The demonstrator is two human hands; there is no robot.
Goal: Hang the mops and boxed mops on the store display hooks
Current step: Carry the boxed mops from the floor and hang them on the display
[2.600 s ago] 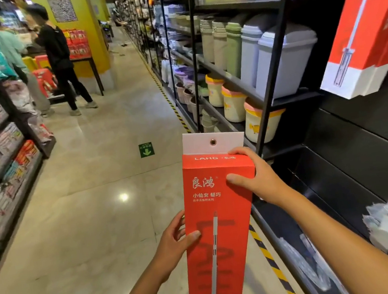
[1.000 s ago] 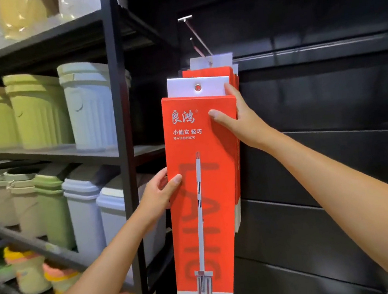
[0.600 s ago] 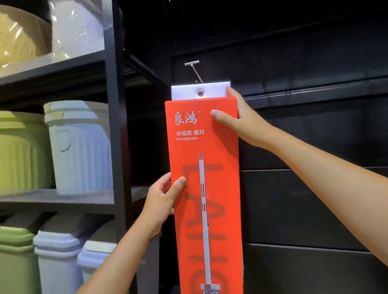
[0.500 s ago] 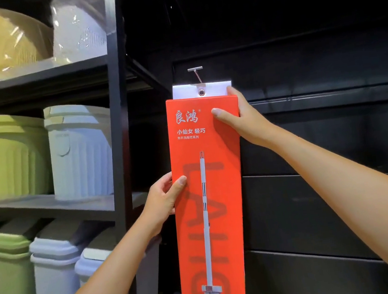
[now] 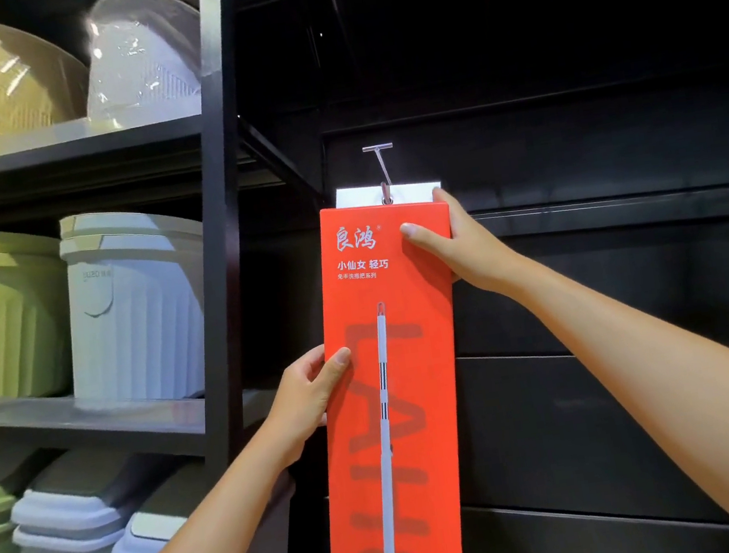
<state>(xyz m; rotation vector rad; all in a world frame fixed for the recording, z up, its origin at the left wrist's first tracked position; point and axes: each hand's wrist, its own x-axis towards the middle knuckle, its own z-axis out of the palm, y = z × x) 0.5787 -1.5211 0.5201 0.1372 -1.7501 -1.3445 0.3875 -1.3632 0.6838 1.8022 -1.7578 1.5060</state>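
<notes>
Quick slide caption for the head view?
Left hand and right hand hold the orange boxed mop, tab hole at the display hook.

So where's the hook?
Head view, above centre: the hook sticks out of the dark wall, right of the bin shelves, its tip at the hole in the white tab of the box.

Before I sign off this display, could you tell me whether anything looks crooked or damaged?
Nothing stands out. The orange boxed mop looks undamaged, its white tab is threaded on the hook, and the left hand and right hand grip its edges. Its slight lean may be the wide-angle view.
</notes>
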